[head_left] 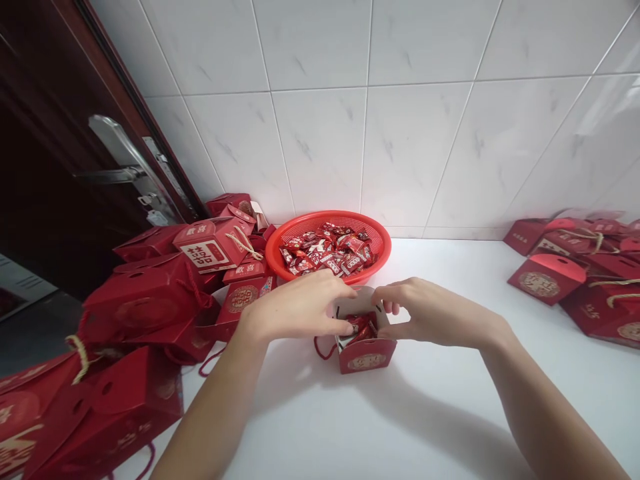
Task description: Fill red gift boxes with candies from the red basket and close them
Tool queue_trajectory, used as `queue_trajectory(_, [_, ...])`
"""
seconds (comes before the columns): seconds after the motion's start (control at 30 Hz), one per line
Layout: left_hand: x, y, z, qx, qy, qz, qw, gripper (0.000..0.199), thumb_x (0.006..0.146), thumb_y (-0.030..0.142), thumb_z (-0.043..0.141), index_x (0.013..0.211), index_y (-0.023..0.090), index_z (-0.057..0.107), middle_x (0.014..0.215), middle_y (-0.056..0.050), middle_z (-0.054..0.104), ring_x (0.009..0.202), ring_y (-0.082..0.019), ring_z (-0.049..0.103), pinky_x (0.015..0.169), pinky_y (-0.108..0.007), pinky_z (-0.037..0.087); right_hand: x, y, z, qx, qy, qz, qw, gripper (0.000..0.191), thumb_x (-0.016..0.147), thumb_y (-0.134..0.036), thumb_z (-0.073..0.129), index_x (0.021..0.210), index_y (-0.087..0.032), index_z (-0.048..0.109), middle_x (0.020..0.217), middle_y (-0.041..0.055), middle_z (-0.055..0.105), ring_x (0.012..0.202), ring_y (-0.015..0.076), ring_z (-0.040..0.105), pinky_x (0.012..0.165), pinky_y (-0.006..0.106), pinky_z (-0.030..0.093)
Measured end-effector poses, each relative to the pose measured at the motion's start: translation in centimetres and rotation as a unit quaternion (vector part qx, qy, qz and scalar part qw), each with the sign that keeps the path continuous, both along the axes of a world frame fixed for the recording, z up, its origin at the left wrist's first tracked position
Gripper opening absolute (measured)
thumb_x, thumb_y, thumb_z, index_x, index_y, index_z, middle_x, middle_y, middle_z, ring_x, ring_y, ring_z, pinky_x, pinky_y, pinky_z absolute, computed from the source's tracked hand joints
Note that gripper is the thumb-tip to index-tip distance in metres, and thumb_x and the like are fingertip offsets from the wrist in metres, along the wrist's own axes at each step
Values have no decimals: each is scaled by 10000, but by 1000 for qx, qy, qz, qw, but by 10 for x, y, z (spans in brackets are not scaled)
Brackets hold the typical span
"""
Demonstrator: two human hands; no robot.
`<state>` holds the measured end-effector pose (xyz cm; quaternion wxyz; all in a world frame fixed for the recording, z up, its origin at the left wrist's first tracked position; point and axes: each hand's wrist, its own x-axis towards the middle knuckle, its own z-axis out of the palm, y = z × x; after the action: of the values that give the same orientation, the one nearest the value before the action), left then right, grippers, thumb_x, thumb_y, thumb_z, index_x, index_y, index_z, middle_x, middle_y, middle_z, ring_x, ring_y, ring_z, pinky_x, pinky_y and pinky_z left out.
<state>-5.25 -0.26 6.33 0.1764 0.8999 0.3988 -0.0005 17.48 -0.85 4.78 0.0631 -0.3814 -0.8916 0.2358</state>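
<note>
A small red candy box (pixel 367 361) with a gold emblem on its front stands on the white tabletop, its top open and its pale inside showing. Red-wrapped candies (pixel 369 328) lie in it. At the box's left side, my left hand (pixel 303 308) curls round the upper edge, thumb near the candies. My right hand (pixel 434 312) grips the right side, with its thumb by the front corner and bent fingers at the far flap. Part of the fingertips is hidden. A red cord lies left of the box.
Behind the box is a red plastic basket (pixel 383 263) full of wrapped candies. Closed red gift boxes (pixel 145 293) are piled on the left, and more red boxes (pixel 547 277) stand on the right. A tiled wall (pixel 420 147) runs along the back; a dark door with a metal handle (pixel 113 175) is at left.
</note>
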Motion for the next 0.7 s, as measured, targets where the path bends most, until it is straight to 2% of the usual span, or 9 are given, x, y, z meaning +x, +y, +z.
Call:
queue_trajectory(0.07, [6, 0, -2, -8, -33, -26, 999, 172, 870, 298, 617, 1003, 223, 696, 888, -6, 688, 919, -204, 622, 779, -261, 425, -1, 0, -2, 7, 11, 7, 1000, 142, 863, -240, 648, 1004, -226, 655, 856, -4, 693, 686, 145, 561, 594, 267, 369])
queue_trajectory(0.17, [12, 1, -4, -27, -71, -56, 996, 143, 870, 241, 620, 994, 215, 687, 990, -7, 690, 975, -187, 621, 837, -255, 435, -1, 2, -3, -4, 7, 16, 1000, 245, 859, -272, 668, 1099, -221, 652, 836, 3, 693, 685, 156, 583, 596, 268, 376])
queue_trajectory(0.27, [13, 4, -6, -48, -70, -61, 995, 155, 863, 231, 625, 1008, 202, 674, 1085, -25, 683, 1040, -197, 621, 900, -265, 448, 2, 3, -4, -15, 4, 20, 1000, 311, 865, -277, 662, 1173, -234, 649, 859, 13, 703, 714, 169, 608, 619, 270, 397])
queue_trajectory(0.47, [9, 11, -12, -89, -69, -97, 989, 494, 751, 91, 636, 1227, 217, 605, 1374, -39, 579, 1293, -224, 522, 1043, -279, 418, 5, 5, -4, -29, 8, 43, 999, 279, 855, -240, 658, 1131, -251, 693, 904, 17, 720, 750, 173, 624, 653, 276, 420])
queue_trajectory(0.57, [9, 12, -14, -93, -67, -92, 989, 529, 711, 9, 564, 1195, 221, 599, 1364, -32, 574, 1271, -214, 534, 996, -264, 452, 4, 6, -5, -28, 25, 39, 999, 238, 856, -204, 628, 1077, -241, 707, 913, 15, 728, 760, 171, 628, 657, 276, 427])
queue_trajectory(0.7, [11, 11, -13, -90, -30, -49, 994, 498, 694, 10, 551, 1142, 226, 585, 1215, -30, 607, 1099, -207, 602, 845, -255, 501, 2, 9, -8, -22, 49, 30, 998, 209, 836, -161, 617, 1019, -229, 690, 921, 10, 736, 837, 180, 646, 679, 269, 444])
